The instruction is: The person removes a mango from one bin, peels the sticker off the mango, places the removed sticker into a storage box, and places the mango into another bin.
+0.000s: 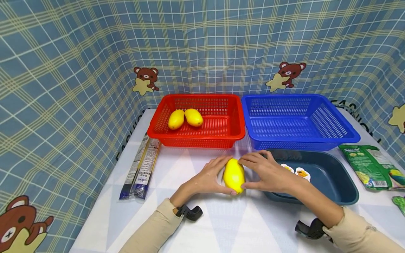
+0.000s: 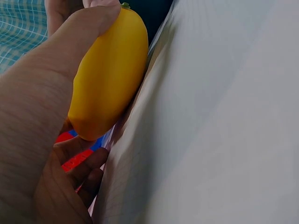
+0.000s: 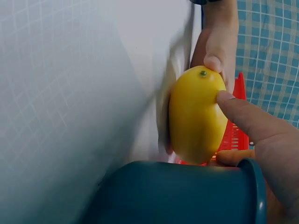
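Note:
A yellow mango [image 1: 234,175] with a small green stem spot lies on the table between both hands. My left hand [image 1: 207,177] holds its left side, the thumb near the stem end and the fingers toward the far end. From the other side my right hand [image 1: 269,172] grips it, thumb [image 3: 233,105] on the skin near the stem. In the right wrist view the mango [image 3: 196,116] stands beyond the rim of a dark teal tub [image 3: 177,191]. Two more mangoes [image 1: 176,119] sit in the left part of the red basket [image 1: 196,141].
A blue basket [image 1: 300,140] stands right of the red one. Inside the teal tub are small white round items [image 1: 302,173] with orange-yellow pictures. Two long packets [image 1: 143,168] lie at the left. Green packages [image 1: 370,167] lie at the right edge.

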Available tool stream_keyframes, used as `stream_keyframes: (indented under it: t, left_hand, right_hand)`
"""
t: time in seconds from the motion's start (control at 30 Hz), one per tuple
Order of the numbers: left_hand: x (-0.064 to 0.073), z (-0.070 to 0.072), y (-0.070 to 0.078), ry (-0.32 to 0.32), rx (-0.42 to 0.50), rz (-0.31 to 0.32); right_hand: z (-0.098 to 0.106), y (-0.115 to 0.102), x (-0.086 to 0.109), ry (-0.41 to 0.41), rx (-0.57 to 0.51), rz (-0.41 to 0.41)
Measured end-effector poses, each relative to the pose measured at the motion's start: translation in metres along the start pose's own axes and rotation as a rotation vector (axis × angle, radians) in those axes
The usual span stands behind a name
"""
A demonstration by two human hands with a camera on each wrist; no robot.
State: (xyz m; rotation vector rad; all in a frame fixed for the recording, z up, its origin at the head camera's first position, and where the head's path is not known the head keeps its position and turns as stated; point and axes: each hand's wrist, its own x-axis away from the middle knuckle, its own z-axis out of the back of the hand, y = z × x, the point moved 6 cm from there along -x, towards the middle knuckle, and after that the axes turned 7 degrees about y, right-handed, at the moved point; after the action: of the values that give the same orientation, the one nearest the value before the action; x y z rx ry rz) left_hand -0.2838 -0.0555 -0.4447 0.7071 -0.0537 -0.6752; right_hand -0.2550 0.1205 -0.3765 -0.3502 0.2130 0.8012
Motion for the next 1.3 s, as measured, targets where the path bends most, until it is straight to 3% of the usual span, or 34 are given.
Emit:
stream_keyframes:
  t: [0.43,0.63,0.77,1.0,1.3]
  left_hand:
    - [0.000,0.001,0.003,-0.020,0.001,0.011]
    - [0.000,0.001,0.003,-0.040,-0.019,0.022]
    - [0.000,0.006,0.005,-0.036,-0.029,-0.013]
    - [-0.001,0.023,0.009,0.056,-0.035,-0.066]
    - [-0.004,0.039,0.003,0.164,-0.007,-0.029]
  right_hand:
    - [-0.014,-0.003,-0.004,-0.059,0.091,0.004]
    - [-0.017,-0.002,-0.005,-0.055,0.070,-0.003]
    - [-0.017,-0.003,-0.006,-0.058,0.049,-0.031]
    - [-0.017,-0.004,-0.008,-0.081,0.039,-0.053]
    - [-0.019,-0.002,-0.007,-0.101,0.044,-0.070]
